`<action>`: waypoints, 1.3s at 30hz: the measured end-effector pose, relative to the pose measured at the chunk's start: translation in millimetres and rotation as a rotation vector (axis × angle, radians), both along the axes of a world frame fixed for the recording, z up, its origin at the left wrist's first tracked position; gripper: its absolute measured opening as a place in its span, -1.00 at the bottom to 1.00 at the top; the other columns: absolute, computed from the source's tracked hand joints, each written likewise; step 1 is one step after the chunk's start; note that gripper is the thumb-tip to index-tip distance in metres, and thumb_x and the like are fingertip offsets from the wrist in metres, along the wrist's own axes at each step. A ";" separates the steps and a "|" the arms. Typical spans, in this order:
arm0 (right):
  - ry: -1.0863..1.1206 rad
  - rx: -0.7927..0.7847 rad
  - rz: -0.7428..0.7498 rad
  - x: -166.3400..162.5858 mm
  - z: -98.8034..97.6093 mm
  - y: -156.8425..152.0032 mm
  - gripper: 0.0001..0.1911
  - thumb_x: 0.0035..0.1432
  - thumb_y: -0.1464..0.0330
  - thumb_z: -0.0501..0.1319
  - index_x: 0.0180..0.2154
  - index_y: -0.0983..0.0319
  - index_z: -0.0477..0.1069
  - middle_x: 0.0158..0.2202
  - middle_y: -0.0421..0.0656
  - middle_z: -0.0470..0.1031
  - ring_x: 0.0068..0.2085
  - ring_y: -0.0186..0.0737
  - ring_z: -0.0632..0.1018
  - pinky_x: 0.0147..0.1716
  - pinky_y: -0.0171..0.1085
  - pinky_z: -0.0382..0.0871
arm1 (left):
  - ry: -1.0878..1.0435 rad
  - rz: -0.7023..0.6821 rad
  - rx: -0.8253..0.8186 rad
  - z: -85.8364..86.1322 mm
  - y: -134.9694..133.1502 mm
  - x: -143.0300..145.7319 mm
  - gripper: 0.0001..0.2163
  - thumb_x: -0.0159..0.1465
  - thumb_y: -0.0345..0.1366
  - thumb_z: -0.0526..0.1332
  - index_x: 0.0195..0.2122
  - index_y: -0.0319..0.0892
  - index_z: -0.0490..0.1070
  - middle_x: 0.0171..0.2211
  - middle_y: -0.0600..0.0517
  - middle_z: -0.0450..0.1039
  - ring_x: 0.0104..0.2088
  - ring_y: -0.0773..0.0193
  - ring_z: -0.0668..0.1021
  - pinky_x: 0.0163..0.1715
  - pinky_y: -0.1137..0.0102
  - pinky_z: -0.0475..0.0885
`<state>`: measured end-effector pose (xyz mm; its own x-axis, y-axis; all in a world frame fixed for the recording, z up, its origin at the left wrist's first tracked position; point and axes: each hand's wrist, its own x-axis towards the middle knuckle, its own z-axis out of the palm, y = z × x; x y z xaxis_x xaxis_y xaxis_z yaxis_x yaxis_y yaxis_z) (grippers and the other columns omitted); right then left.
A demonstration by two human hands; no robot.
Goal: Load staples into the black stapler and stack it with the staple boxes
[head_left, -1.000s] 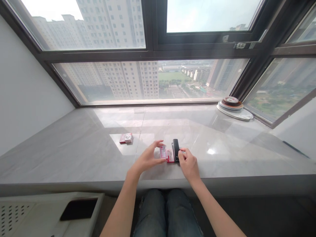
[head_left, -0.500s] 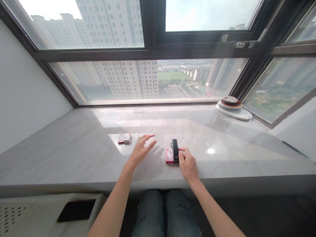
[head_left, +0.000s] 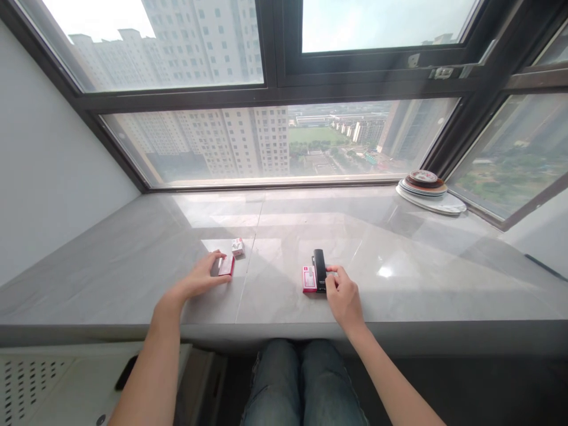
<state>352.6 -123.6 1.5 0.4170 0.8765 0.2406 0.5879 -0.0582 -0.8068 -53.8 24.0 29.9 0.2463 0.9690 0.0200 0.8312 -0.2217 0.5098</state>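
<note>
1. The person's left hand (head_left: 202, 277) is partly spread, its thumb and forefinger bracketing a flat box (head_left: 226, 265) at the near and far edges, so that it has hold of it; whether the flat box is raised or rests on the ledge (head_left: 279, 236) is hard to tell.
2. A small white box (head_left: 238, 246) with red marks sits just beyond the flat box, near the fingertips and right by a tile seam.
3. The right hand (head_left: 345, 293) is mostly curled, with thumb and forefinger at the right side of a black stapler (head_left: 319, 271); the view does not show whether it grips the stapler or only touches it.
4. The stapler lies lengthwise on the ledge, pointing away from the person, and a red-and-white box (head_left: 309, 279) lies against its left side (the label faces up).
5. At the far right corner, well apart from the hands, stands a stack of plates (head_left: 423, 184), of which the bottom 1 is the widest.
6. Behind the ledge is a dark window frame (head_left: 270, 97), with tall buildings (head_left: 204, 41) outside.
7. Below the near edge, the person's 2 legs show in blue jeans (head_left: 304, 384).
</note>
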 end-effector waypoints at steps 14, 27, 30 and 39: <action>-0.044 0.004 0.011 -0.5 -0.1 0.7 -0.57 0.41 0.15 -0.03 -0.01 0.22 0.49 -0.41 -0.11 0.59 -0.41 -0.12 0.54 -0.37 -0.28 0.27 | -0.339 -0.367 0.134 15.2 -74.1 205.8 -0.47 0.13 -0.05 0.45 0.13 0.04 0.45 0.02 0.00 0.53 0.04 0.04 0.54 0.06 0.20 0.44; 0.200 -0.003 0.099 12.0 13.2 -7.3 -0.44 0.38 -0.02 0.05 0.12 0.25 0.42 -0.41 -0.22 0.44 -0.42 -0.20 0.44 -0.34 -0.26 0.36 | -0.217 0.073 0.243 18.1 -46.0 174.7 -0.65 0.46 0.01 0.06 0.11 -0.04 0.41 -0.02 -0.10 0.48 0.10 -0.01 0.47 0.12 0.11 0.34; 0.220 -0.058 0.190 17.3 15.1 -5.1 -0.22 0.20 -0.05 0.28 0.28 0.28 0.30 -0.37 -0.25 0.42 -0.41 -0.24 0.45 -0.32 -0.27 0.41 | -0.152 0.402 0.216 27.1 -7.1 120.9 -0.63 0.49 -0.10 -0.02 0.13 -0.28 0.29 -0.13 -0.20 0.48 0.02 -0.10 0.47 0.04 -0.01 0.30; 0.210 -0.203 0.437 19.2 33.5 13.8 -0.17 -0.20 0.24 0.54 0.17 0.16 0.44 -0.34 -0.19 0.62 -0.36 -0.10 0.59 -0.37 -0.25 0.43 | -0.126 0.130 0.125 -9.5 26.7 168.0 -0.74 0.49 -0.16 0.01 -0.06 -0.07 0.47 -0.29 0.00 0.57 -0.26 0.18 0.55 -0.23 0.37 0.32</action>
<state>371.7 -109.8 35.0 0.0228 0.9997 -0.0015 0.4191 -0.0110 -0.9079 114.2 50.7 20.4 0.1069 0.9805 0.1648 0.7884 -0.1846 0.5868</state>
